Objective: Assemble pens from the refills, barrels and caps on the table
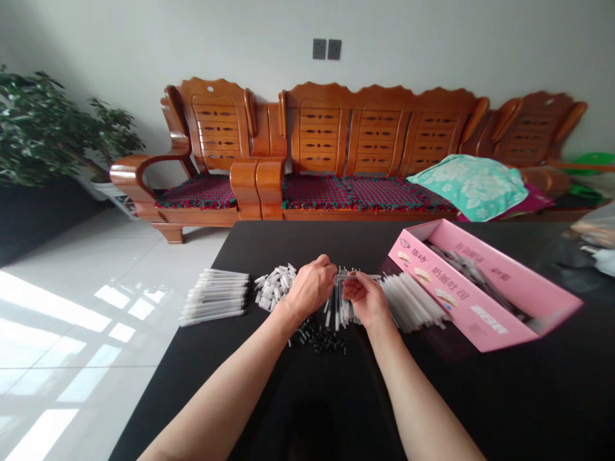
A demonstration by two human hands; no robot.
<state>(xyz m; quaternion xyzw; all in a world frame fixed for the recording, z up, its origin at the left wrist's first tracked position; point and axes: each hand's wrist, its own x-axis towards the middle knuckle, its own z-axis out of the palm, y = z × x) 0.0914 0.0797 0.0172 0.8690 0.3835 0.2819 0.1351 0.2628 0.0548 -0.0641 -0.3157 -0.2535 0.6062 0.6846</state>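
Plastic tube (359, 276) is the thing to look at here, a skinny pale one held level over the black bench (446, 390), right between the two hands. It looks super light and fairly stiff, but my guess is it would kink or crack if you leaned on it. Smooth plastic like that is probably a bit slippery too, so I'd take it with the fingertips near the middle or an end instead of grabbing a fistful. The right hand (368, 298) has its fingers (354, 286) pressed together, pinching the tube. The left hand (310, 288) is curled over beside the other end, back of the hand up, and you honestly can't tell if it's gripping anything because the knuckles hide it. Right under the hands is a loose bunch of tubes (342, 308), with a scatter of little black bits (319, 339) just in front. There are white plastic bits (273, 286) to the left, a neat stack of tubes (214, 296) further left, and a big heap of tubes (413, 302) to the right. Past that sits a pink carton (485, 288) with more stuff inside, and a wooden sofa (375, 137) stands behind the bench.
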